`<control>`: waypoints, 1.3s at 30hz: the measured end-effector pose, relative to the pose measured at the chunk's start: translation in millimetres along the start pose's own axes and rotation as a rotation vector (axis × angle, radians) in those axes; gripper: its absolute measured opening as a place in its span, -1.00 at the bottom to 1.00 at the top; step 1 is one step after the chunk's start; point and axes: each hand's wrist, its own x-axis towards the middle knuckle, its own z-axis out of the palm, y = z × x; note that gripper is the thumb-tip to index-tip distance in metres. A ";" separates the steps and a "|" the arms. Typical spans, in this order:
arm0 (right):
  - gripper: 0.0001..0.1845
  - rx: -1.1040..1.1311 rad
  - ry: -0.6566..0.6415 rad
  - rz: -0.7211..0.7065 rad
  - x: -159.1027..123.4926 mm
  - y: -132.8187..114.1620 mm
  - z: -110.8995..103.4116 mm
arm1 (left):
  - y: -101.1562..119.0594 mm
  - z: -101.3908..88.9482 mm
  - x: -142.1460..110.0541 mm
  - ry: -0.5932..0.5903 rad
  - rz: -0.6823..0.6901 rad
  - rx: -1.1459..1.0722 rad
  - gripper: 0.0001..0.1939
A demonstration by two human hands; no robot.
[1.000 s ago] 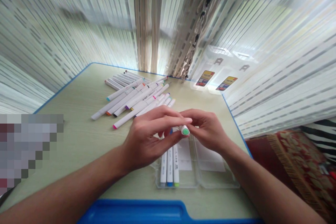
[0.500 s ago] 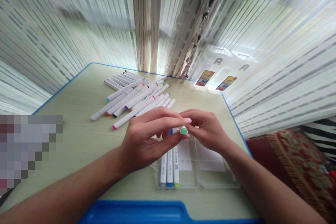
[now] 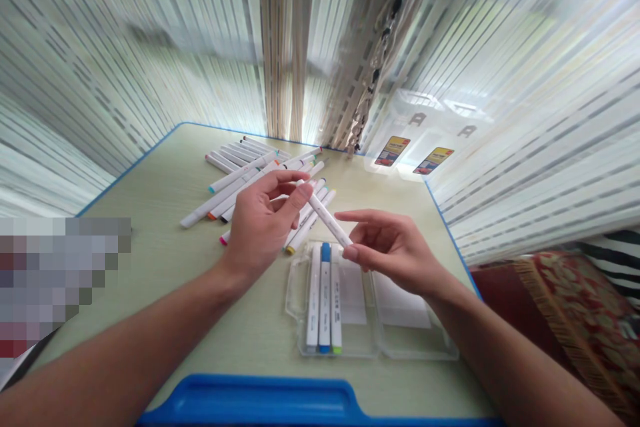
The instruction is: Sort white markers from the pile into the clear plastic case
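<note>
A white marker [image 3: 327, 216] hangs tilted above the case, its upper end toward the left. My left hand [image 3: 267, 217] is closed, pinching that upper end between thumb and fingertips. Close by, my right hand [image 3: 387, 247] has its index finger stretched out apart from the marker, while its thumb tip meets or nearly meets the lower end. Below lies an opened clear plastic case [image 3: 377, 343]. Side by side in its left half are three white markers: one with a grey end [image 3: 313, 300], one with blue ends [image 3: 325, 300] and one with a lime-green end [image 3: 337, 300].
Several loose white markers [image 3: 240, 180] with coloured ends lie heaped behind my left hand. A clear case with labels [image 3: 393, 150] stands at the table's back right. The table [image 3: 150, 260] has a blue edge and a blue front tray [image 3: 265, 393]. String curtains [image 3: 215, 67] hang behind.
The marker has swung from pointing its green end at me to a slanted position across the view. My left hand has risen away; my right hand's fingers have spread apart.
</note>
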 end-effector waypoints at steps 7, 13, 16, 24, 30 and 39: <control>-0.61 0.255 -0.136 -0.006 -4.8 -4.9 -5.6 | -5.7 0.5 2.9 -0.025 -0.154 -0.202 -0.68; -0.55 0.409 -0.266 -0.044 -9.7 -10.3 -0.6 | -2.6 3.0 -1.5 -0.072 -0.300 -0.272 -0.70; -0.49 0.464 -0.349 -0.092 -9.8 -10.1 2.0 | -1.7 4.0 -3.3 -0.106 -0.359 -0.262 -0.73; -0.42 0.477 -0.409 -0.120 -12.4 -14.5 1.1 | 2.0 3.6 -9.1 -0.246 -0.527 -0.217 -0.70; -0.40 0.498 -0.418 -0.130 -11.7 -14.2 0.2 | 4.7 5.0 -13.5 -0.345 -0.572 -0.180 -0.73; -0.37 0.496 -0.434 -0.135 -12.4 -12.4 0.9 | 4.8 5.3 -11.9 -0.354 -0.552 -0.181 -0.76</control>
